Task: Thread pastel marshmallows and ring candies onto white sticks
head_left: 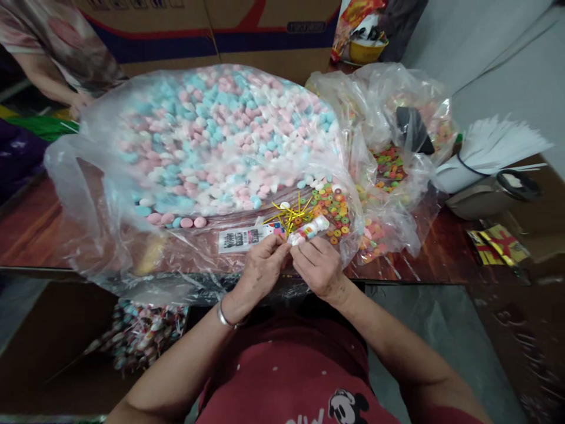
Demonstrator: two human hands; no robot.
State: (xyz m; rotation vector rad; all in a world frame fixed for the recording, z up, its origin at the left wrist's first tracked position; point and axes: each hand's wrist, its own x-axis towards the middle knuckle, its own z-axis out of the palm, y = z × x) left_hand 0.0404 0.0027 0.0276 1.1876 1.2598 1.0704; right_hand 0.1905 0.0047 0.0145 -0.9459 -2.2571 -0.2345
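Note:
A small filled candy bag (pixel 316 226), clear with printed colours, is held just over the table edge. My right hand (pixel 321 268) is closed around its near side. The fingertips of my left hand (pixel 263 264) pinch at its gathered end, close against the right fingers; whether a tie is between them is hidden. Just beyond lie several gold twist ties (pixel 292 217) in a loose pile. Flat printed packets (pixel 241 237) rest left of them, partly behind my left hand. Colourful ring candies (pixel 338 213) are spread to the right of the ties.
A big clear plastic bag (pixel 212 135) of pink, blue and white candies covers much of the table (pixel 26 235). More bags of ring candy (pixel 388 171) sit to the right, beside a container of white strips (pixel 470 162). A box of finished packets (pixel 145 330) stands below left. Another person's arm (pixel 53 82) is at upper left.

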